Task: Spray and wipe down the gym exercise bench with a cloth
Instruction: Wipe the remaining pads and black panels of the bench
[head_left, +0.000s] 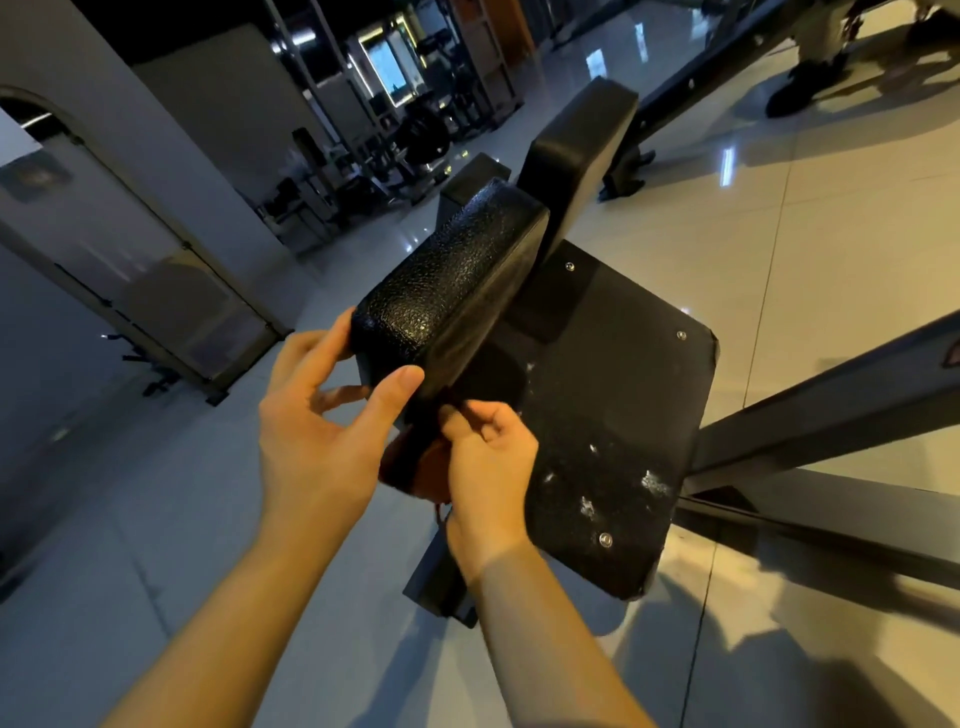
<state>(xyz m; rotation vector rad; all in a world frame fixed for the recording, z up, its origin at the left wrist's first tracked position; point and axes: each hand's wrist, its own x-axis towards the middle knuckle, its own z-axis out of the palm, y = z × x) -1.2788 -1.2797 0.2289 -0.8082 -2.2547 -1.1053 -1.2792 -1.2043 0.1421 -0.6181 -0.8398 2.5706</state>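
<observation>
Gym floor (156, 519); cloth (415, 462) in right hand (493, 467)

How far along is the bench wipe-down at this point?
Done: white flecks on the flat panel may be spray; unsure. In hand: left hand grips the textured pad, right hand pinches the cloth beneath it. Left, seemingly: the panel and upright pad.

The glossy tiled floor (831, 218) reflected ceiling lights. An arched frame (130, 249) stood against the grey wall (218, 104) at the left. Dark gym machines (415, 135) stood at the far end of the floor, near a lit screen (387, 62). A person's dark shoe (800, 85) rested on the floor at the upper right.
</observation>
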